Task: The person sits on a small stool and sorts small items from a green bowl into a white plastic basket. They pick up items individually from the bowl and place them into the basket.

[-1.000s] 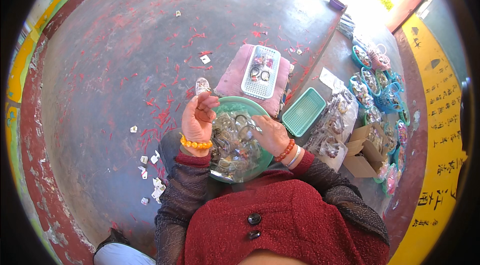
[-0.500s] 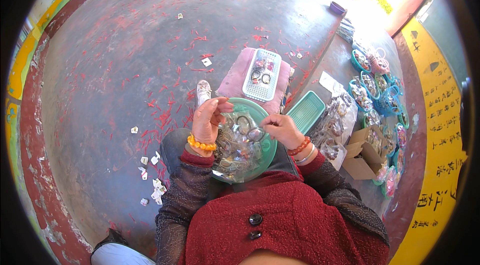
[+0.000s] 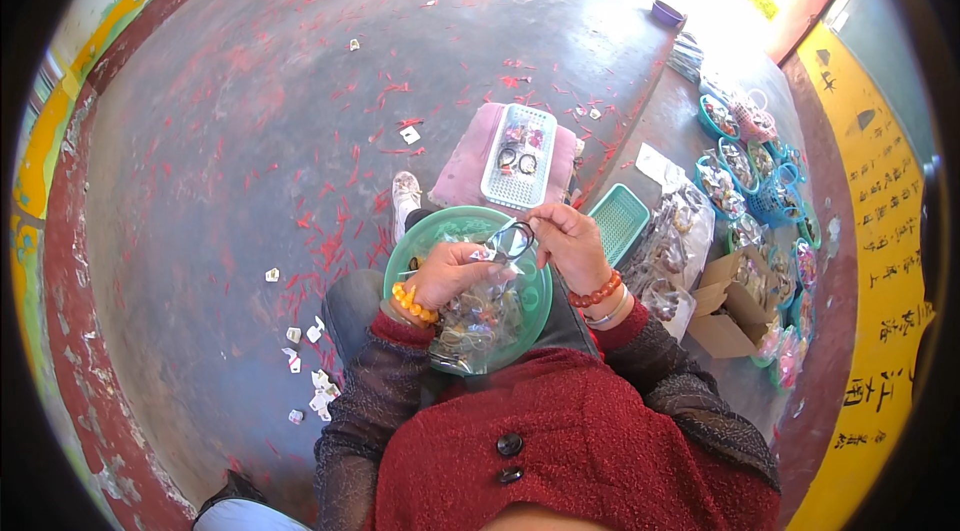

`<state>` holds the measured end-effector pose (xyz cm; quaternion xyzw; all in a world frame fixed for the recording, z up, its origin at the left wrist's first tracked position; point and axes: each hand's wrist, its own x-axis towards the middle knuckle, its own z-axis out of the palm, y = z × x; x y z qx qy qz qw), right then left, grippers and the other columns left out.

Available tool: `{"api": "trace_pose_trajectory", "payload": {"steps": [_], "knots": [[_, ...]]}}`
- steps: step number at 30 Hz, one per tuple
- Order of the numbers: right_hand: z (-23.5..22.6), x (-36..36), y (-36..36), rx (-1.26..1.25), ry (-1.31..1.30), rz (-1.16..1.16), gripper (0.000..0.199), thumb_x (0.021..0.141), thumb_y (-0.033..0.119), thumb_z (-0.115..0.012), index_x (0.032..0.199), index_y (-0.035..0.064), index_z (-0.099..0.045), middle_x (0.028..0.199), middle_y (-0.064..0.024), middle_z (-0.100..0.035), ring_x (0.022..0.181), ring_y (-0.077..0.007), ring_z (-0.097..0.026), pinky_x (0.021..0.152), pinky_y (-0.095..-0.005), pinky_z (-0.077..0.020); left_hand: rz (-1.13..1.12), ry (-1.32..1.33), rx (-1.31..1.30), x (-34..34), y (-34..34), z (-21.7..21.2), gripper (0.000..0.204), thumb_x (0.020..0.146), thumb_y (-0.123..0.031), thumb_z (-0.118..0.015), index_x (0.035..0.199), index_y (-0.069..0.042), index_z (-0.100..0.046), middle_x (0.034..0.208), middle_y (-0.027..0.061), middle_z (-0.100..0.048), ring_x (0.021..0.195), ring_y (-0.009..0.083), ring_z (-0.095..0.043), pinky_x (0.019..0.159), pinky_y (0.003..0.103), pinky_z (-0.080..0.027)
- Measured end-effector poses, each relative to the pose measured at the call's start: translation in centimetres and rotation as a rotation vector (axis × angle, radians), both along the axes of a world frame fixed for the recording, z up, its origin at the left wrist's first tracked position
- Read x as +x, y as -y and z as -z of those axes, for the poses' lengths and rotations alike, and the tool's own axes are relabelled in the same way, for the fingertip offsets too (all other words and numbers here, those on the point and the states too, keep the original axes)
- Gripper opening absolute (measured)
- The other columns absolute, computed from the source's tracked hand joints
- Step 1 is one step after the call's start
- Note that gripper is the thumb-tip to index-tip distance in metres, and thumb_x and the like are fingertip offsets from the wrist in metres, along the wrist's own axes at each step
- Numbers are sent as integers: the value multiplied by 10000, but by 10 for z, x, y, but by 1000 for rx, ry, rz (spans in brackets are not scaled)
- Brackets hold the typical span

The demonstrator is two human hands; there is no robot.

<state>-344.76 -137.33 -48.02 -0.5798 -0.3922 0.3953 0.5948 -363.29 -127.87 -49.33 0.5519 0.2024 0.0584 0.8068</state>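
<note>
Over a green plastic tub (image 3: 398, 266) on my lap, my two hands meet around a black hair tie (image 3: 519, 241). My right hand (image 3: 570, 243) pinches the band's right side between thumb and fingers. With its fingers pressed together, my left hand (image 3: 452, 276) grips the band's lower left end, where a small pale, shiny piece shows beside the fingertips. Clear plastic packets (image 3: 480, 326) fill the tub beneath, with thin bands visible inside them.
Ahead, a white basket (image 3: 490, 181) with black bands and colourful bits rests on a pink cushion (image 3: 462, 166). To the right are a green basket (image 3: 620, 221), plastic bags (image 3: 672, 241), an open cardboard box (image 3: 725, 316) and several filled blue baskets (image 3: 775, 201). Paper scraps (image 3: 322, 393) litter the left floor.
My left hand, open before, has moved right and closed on the black hair tie's lower end. My right hand has risen slightly with the band, lifting it toward the tub's far rim.
</note>
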Motion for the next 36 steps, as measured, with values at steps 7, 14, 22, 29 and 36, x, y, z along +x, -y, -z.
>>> {"api": "trace_pose_trajectory", "payload": {"steps": [7,14,22,29,36], "knots": [[-2,0,0,8,-272,36,119,875,69,-523,894,4,-621,745,-42,-628,464,-75,-537,397,-179,-376,-132,57,54,0,-3,16,181,845,-103,-574,959,19,-644,873,64,-674,573,41,-516,483,179,-382],[1,-3,-1,-34,-241,42,127,870,100,-537,921,17,-619,749,-37,-644,459,-77,-545,377,-163,-322,-335,90,-129,8,-1,26,107,840,-79,-603,909,-8,-642,717,19,-625,533,57,-512,447,161,-376],[14,1,1,-32,-246,27,133,877,99,-537,934,4,-610,786,-48,-642,491,-87,-575,381,-147,-348,-547,238,-333,7,-8,37,131,864,-75,-573,941,20,-618,947,81,-635,853,130,-613,694,201,-513],[23,7,6,-41,-299,1,152,875,112,-545,948,-2,-615,795,-45,-640,495,-94,-581,374,-150,-347,-598,250,-311,9,-9,39,108,874,-40,-543,910,42,-603,913,100,-635,808,158,-624,718,230,-543],[11,3,2,-54,-358,-17,165,858,135,-579,962,9,-604,818,-37,-644,607,-78,-601,422,-158,-351,-666,322,-348,9,-8,37,119,878,-44,-538,939,36,-601,930,99,-629,835,166,-620,732,225,-538]]}}
